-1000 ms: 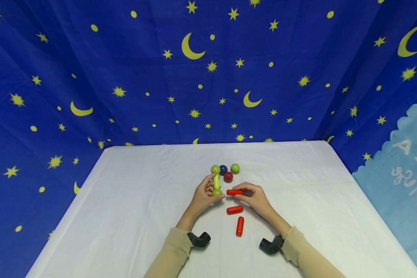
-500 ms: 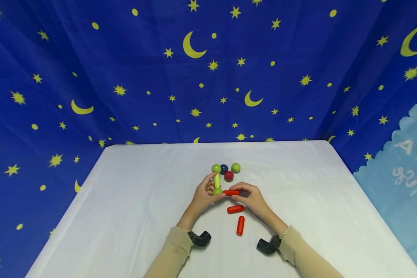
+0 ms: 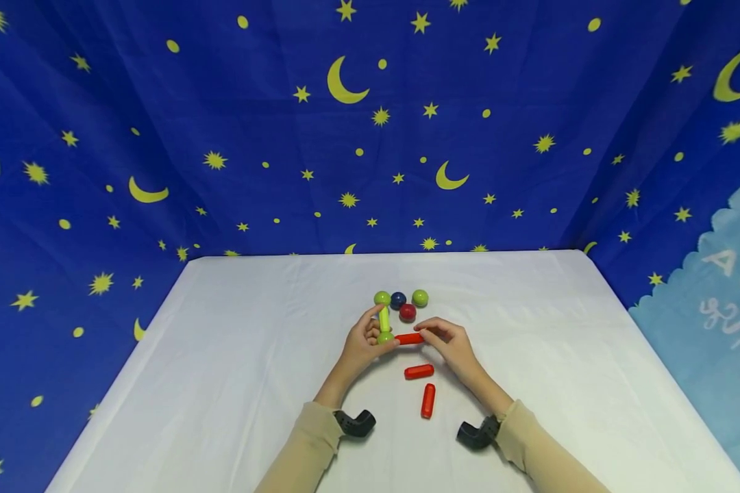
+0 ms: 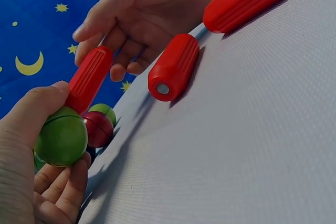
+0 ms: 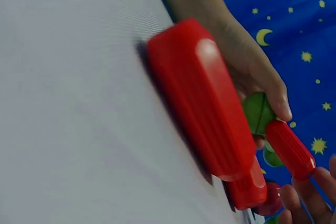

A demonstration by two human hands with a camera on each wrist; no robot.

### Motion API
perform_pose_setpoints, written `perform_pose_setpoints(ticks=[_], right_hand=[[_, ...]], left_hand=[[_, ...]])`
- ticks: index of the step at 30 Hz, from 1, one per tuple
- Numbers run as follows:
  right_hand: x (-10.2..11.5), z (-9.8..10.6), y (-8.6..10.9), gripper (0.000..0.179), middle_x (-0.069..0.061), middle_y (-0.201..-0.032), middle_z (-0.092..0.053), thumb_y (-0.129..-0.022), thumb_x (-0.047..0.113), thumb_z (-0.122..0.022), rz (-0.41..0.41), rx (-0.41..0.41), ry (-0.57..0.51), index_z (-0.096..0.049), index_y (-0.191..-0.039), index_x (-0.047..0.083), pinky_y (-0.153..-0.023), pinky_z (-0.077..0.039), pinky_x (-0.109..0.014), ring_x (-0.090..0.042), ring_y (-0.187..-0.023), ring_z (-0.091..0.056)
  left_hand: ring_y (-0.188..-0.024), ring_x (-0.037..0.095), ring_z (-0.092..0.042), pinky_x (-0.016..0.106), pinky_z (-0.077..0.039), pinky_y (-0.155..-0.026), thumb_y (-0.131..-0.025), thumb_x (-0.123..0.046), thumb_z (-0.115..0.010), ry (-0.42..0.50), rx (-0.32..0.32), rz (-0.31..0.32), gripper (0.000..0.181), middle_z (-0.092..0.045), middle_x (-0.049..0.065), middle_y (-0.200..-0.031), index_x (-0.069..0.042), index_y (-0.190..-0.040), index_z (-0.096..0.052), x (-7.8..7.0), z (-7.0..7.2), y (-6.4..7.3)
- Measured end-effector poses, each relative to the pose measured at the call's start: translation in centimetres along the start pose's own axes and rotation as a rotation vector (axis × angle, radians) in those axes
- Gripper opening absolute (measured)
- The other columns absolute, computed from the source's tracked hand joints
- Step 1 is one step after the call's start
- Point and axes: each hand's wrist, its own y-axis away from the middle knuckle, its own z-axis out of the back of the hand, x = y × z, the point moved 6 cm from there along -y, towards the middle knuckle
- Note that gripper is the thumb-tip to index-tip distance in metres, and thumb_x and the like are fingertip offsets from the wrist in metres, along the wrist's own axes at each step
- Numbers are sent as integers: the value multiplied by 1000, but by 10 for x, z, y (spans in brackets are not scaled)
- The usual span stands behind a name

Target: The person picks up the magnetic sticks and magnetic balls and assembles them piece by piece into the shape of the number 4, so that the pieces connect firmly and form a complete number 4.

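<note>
My left hand [image 3: 359, 350] grips a yellow-green rod [image 3: 384, 319] with a green ball [image 3: 382, 298] at its far end and another green ball [image 4: 62, 137] at its near end. From that near ball a red rod [image 4: 89, 80] sticks out to the right, and the left thumb rests where the two meet. My right hand [image 3: 453, 346] is at the rod's free end, thumb and index finger spread apart with the tips right beside it. In the left wrist view the right fingers are loosely bent behind the rod.
Nearer the body, two loose red rods lie on the white cloth: one crosswise [image 3: 419, 372], one lengthwise [image 3: 428, 401]; metal discs show on their ends. Behind the hands sit a red ball [image 3: 408, 313], a dark blue ball [image 3: 397, 300] and a loose green ball [image 3: 420, 298].
My right hand has brought the red rod leftward to the near green ball, then loosened its fingers from it. The left hand has kept its grip almost in place.
</note>
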Motion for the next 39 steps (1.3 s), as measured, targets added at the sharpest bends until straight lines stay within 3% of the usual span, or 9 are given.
perform_pose_setpoints(ticks=[7, 12, 15, 20, 25, 27, 39], right_hand=[[-10, 11, -10, 22, -34, -106, -62, -93, -1, -55, -57, -81, -18, -60, -108, -15, -75, -53, -19, -4, -83, -61], [-9, 14, -17, 20, -33, -105, -62, -88, -5, -60, -20, -116, 41, -61, -106, -14, -75, -49, -13, -9, -84, -60], [-8, 14, -20, 21, -31, -104, -63, -86, -7, -62, 11, -129, 82, -62, -106, -14, -76, -47, -13, -19, -87, -62], [-6, 12, -26, 25, -29, -106, -63, -82, -6, -66, 54, -106, 129, -63, -107, -13, -84, -52, -30, -39, -99, -58], [-5, 8, -30, 28, -26, -113, -63, -81, -4, -69, 83, -62, 186, -64, -108, -9, -87, -49, -50, -27, -105, -58], [-5, 5, -32, 28, -25, -114, -63, -81, -3, -70, 91, -48, 206, -65, -108, -8, -88, -49, -52, -24, -105, -58], [-9, -2, -43, 27, -24, -113, -63, -82, -2, -69, 106, 0, 205, -65, -108, -8, -86, -49, -49, -36, -103, -57]], left_hand=[[-80, 10, -49, 13, -44, -66, -79, -8, -76, 3, -9, 6, 81, -59, 20, -108, -6, -147, -32, 0, 0, -1], [-81, 9, -50, 13, -45, -67, -79, -9, -76, 20, -2, 9, 81, -58, 21, -111, -7, -147, -32, 1, -2, 0], [-82, 8, -51, 13, -46, -68, -79, -9, -75, 26, 5, -3, 81, -58, 23, -112, -7, -147, -32, 1, -3, 0], [-81, 4, -53, 12, -48, -68, -79, -7, -75, 38, 15, -13, 81, -57, 27, -114, -5, -147, -31, 1, -3, 1], [-81, 5, -53, 12, -47, -68, -80, -6, -74, 37, 14, 1, 80, -58, 25, -113, -6, -147, -32, 2, -3, 1], [-81, 6, -51, 12, -46, -68, -80, -6, -74, 32, 11, 7, 80, -58, 24, -113, -7, -147, -32, 2, -3, 1], [-80, 6, -51, 12, -46, -67, -80, -7, -74, 21, 4, -3, 80, -58, 24, -112, -5, -147, -32, 0, -1, 1]])
